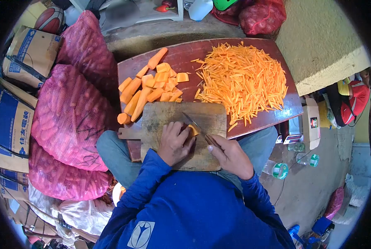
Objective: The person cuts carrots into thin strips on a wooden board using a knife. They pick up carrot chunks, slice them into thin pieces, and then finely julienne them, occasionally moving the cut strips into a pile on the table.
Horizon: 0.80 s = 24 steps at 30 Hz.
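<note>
A worn wooden cutting board (pixel 162 114) lies across my lap, against the red table's near edge. My left hand (pixel 173 142) has its fingers curled over a piece of carrot (pixel 193 130) on the board, partly hiding it. Gripped by its wooden handle in my right hand (pixel 234 158), a knife (pixel 195 123) points up and left, its blade beside the carrot piece. Beyond the board, peeled carrots and cut chunks (pixel 160 81) are heaped on the left. A large pile of carrot strips (pixel 243 81) covers the table's right side.
The red wooden table (pixel 189 52) stands in front of me. Pink mesh sacks (pixel 71 118) crowd the left, beside cardboard boxes (pixel 13 120). Plastic bottles (pixel 280 170) lie on the floor to the right. A concrete ledge (pixel 318 45) borders the table's far right.
</note>
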Available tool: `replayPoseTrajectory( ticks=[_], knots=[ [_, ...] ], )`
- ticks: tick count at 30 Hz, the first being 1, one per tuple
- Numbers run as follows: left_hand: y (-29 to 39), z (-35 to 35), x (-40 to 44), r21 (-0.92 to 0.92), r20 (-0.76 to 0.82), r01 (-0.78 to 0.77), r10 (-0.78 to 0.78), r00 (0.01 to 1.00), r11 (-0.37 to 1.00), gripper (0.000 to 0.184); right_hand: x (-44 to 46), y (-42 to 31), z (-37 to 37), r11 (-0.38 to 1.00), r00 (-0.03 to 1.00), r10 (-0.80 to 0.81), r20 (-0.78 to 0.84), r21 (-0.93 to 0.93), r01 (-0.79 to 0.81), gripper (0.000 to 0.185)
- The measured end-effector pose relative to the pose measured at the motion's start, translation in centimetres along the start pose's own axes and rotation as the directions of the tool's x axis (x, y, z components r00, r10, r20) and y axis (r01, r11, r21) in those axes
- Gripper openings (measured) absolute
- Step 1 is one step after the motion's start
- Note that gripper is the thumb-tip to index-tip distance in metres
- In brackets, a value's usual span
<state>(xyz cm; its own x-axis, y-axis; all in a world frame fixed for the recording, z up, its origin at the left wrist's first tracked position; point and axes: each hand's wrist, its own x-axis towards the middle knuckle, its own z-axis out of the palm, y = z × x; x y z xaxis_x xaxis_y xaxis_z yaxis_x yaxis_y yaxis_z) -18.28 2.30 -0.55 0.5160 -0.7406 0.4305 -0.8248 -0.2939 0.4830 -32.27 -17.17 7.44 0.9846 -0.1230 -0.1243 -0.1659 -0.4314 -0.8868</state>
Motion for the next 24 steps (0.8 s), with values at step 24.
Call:
replayPoseTrajectory(
  ticks=[24],
  knots=[
    [-0.6, -0.2, -2.4, 0.047, 0.107, -0.076, 0.071, 0.992, 0.996, 0.054, -0.7, -0.5, 1.4, 0.983, 0.991, 0.016, 0.131, -0.185, 0.009, 0.041]
  ],
)
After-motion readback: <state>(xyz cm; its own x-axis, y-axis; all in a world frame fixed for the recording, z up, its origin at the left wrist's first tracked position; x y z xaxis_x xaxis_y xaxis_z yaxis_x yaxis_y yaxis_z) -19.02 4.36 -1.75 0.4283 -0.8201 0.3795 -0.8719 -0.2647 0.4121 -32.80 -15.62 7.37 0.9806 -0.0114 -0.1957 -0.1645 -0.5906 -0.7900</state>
